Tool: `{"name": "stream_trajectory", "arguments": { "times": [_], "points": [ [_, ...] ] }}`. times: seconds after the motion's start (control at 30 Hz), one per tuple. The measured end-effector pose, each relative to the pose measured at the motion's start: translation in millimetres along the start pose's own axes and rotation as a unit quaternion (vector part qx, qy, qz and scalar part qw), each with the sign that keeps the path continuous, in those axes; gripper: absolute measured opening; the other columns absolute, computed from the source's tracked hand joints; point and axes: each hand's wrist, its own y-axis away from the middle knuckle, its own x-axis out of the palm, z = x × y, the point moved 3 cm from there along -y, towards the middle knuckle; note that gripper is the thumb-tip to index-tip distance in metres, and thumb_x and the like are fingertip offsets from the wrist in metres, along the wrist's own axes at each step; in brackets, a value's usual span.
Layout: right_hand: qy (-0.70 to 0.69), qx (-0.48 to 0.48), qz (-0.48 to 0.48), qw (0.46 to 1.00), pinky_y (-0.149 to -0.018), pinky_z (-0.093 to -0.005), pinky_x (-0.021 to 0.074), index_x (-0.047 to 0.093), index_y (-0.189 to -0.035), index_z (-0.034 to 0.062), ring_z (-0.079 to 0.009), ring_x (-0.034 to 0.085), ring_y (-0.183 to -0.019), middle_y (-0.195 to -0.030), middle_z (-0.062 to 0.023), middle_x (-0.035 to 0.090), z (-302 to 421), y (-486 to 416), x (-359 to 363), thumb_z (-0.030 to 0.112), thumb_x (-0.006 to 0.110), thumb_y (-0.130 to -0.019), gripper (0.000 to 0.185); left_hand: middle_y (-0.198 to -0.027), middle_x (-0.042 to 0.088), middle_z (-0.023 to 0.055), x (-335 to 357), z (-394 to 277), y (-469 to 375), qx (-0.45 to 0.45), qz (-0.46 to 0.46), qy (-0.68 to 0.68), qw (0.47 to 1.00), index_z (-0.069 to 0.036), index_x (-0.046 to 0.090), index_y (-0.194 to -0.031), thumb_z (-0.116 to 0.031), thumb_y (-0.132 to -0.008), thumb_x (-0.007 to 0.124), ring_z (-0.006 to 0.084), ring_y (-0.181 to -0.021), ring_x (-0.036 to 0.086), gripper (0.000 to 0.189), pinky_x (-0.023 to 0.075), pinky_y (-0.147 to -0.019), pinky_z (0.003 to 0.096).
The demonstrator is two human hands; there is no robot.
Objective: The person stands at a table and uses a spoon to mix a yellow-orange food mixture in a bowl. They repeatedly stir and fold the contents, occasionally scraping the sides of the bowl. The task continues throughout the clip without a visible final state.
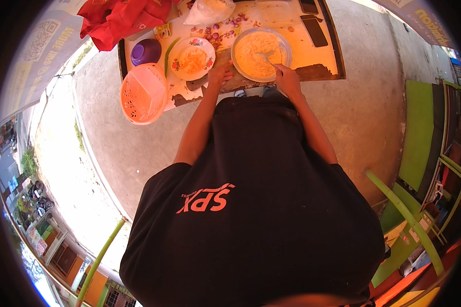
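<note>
A round bowl (261, 55) of pale, lumpy batter stands near the table's front edge. My right hand (288, 79) is closed on the handle of a metal spoon (267, 57), whose head rests in the batter. Left of the bowl, my left hand (220, 76) hovers over or rests on a wooden board (236, 76), fingers loosely apart and nothing seen in them. A floral plate (178, 51) with orange shreds (193, 60) lies just beyond it. The bowl partly covers the board.
Shallots (215, 36), a plastic bag (208, 11) and a clear tray (274, 13) lie farther back. At left are a green chili or bean (169, 53), a purple bowl (146, 52), an orange basket (144, 94) overhanging the edge and a red bag (123, 19). Phones (314, 30) lie at right.
</note>
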Motion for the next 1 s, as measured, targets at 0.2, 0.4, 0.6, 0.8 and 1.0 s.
{"name": "stream_trajectory", "arguments": {
  "times": [0.2, 0.4, 0.6, 0.8, 1.0],
  "points": [
    [0.039, -0.021, 0.024, 0.999, -0.075, -0.0435, 0.0511, 0.068, -0.11, 0.0077, -0.0384, 0.065, -0.086, -0.093, -0.0214, 0.067, 0, 3, -5, 0.018, 0.052, -0.09, 0.028, -0.087, 0.07, 0.0093, 0, -1, 1, -0.003, 0.003, 0.002, 1.0, 0.001, 0.065, -0.098, -0.057, -0.068, 0.077, 0.0159, -0.07, 0.067, 0.066, 0.0426, -0.062, 0.0302],
    [0.048, 0.039, -0.109, 0.992, -0.074, -0.0451, 0.0509, 0.068, -0.11, 0.0078, -0.0389, 0.065, -0.084, -0.089, -0.0235, 0.067, -20, -3, -13, 0.016, 0.049, -0.089, 0.029, -0.087, 0.07, 0.0095, 1, -4, 6, -0.004, 0.003, -0.009, 1.0, 0.001, 0.066, -0.097, -0.057, -0.068, 0.077, 0.016, -0.07, 0.067, 0.065, 0.0426, -0.062, 0.0293],
    [-0.031, -0.032, 0.017, 0.999, -0.077, -0.0457, 0.0503, 0.067, -0.11, 0.0075, -0.0383, 0.065, -0.087, -0.09, -0.0222, 0.067, -4, 13, -3, 0.018, 0.051, -0.089, 0.029, -0.089, 0.07, 0.0105, 0, -5, 8, -0.004, 0.005, -0.007, 1.0, 0.001, 0.065, -0.099, -0.057, -0.068, 0.077, 0.0164, -0.071, 0.068, 0.067, 0.0431, -0.065, 0.0305],
    [0.035, -0.002, 0.036, 0.999, -0.078, -0.0456, 0.0501, 0.068, -0.11, 0.0084, -0.0379, 0.065, -0.089, -0.092, -0.0214, 0.068, -10, 12, -4, 0.02, 0.052, -0.089, 0.028, -0.089, 0.07, 0.0106, 0, -6, 8, -0.009, 0.001, -0.008, 1.0, 0.001, 0.065, -0.099, -0.057, -0.068, 0.077, 0.0165, -0.071, 0.067, 0.067, 0.0431, -0.065, 0.0307],
    [0.055, 0.066, -0.097, 0.992, -0.077, -0.0456, 0.0502, 0.067, -0.11, 0.0077, -0.0384, 0.064, -0.089, -0.093, -0.0222, 0.067, -13, -7, -20, 0.019, 0.051, -0.09, 0.028, -0.087, 0.07, 0.0102, 1, -6, 8, -0.012, -0.004, -0.007, 1.0, 0.001, 0.065, -0.099, -0.057, -0.069, 0.076, 0.0161, -0.07, 0.067, 0.067, 0.0432, -0.064, 0.0307]
  ]
}}
